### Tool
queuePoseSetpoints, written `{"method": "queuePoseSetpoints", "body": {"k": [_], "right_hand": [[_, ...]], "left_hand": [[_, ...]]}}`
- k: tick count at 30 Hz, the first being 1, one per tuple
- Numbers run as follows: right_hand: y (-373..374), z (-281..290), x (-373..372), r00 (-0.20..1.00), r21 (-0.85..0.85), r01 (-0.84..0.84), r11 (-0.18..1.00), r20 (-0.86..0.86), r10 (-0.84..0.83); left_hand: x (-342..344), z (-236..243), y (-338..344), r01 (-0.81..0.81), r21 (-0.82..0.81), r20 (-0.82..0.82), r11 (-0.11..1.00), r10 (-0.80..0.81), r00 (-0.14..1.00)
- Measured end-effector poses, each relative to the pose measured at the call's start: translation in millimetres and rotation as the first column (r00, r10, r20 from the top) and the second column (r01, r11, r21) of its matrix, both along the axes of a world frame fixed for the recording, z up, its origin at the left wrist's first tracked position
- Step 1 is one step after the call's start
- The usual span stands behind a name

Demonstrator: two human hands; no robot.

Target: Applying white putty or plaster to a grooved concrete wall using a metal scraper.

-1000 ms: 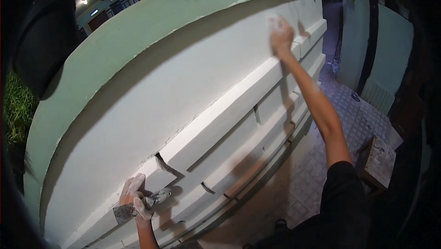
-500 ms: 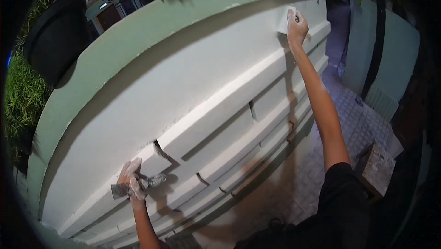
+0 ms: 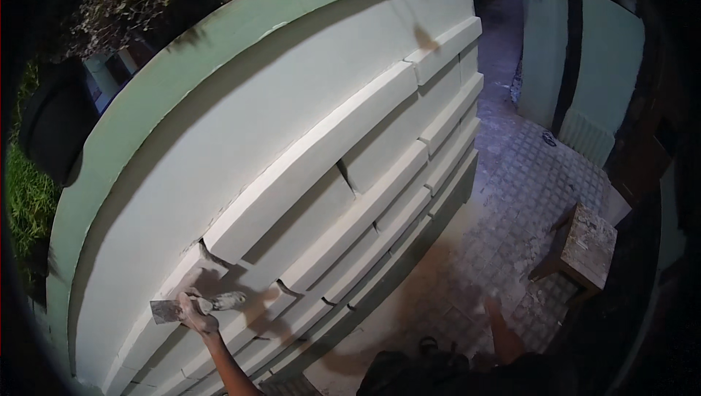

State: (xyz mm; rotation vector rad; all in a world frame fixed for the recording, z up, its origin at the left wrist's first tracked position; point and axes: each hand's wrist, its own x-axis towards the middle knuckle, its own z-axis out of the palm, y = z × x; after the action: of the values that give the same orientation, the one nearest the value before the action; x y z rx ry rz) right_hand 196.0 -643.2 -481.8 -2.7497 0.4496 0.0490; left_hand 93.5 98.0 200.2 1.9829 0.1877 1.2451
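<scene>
My left hand [image 3: 196,315] is closed around a putty knife [image 3: 166,312], close against the lower left of the wall's raised bands. Its flat metal blade points left, and the plaster-smeared handle sticks out to the right. The wall [image 3: 241,129] is pale and curved, with raised brick-like bands [image 3: 314,166] and dark gaps between the blocks. Low on the right, away from the wall, my right hand [image 3: 492,311] hangs over the floor. It is small, dim and blurred, so its fingers and anything in them cannot be made out.
A green coping [image 3: 157,82] tops the wall, with plants and a black pot [image 3: 55,122] behind it. On the right, a spattered wooden stool [image 3: 588,246] stands on the patterned tile floor [image 3: 511,213]. A pale green wall [image 3: 610,52] rises beyond.
My right hand has left the upper right of the wall, where it pressed a white pad, and dropped low. The view has shifted right; my left hand keeps the putty knife.
</scene>
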Motion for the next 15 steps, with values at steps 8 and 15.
{"method": "queuePoseSetpoints", "body": {"k": [8,15], "right_hand": [[-14,-19,-31,0.495,0.565,-0.178,0.806,0.759,-0.423],[-10,235,109,0.88,0.7,-0.154,0.697,0.418,-0.225]], "left_hand": [[46,-4,-67,0.176,0.081,-0.293,0.981,-0.145,0.945],[90,42,-101,0.233,0.187,-0.247,0.954,-0.183,0.951]]}}
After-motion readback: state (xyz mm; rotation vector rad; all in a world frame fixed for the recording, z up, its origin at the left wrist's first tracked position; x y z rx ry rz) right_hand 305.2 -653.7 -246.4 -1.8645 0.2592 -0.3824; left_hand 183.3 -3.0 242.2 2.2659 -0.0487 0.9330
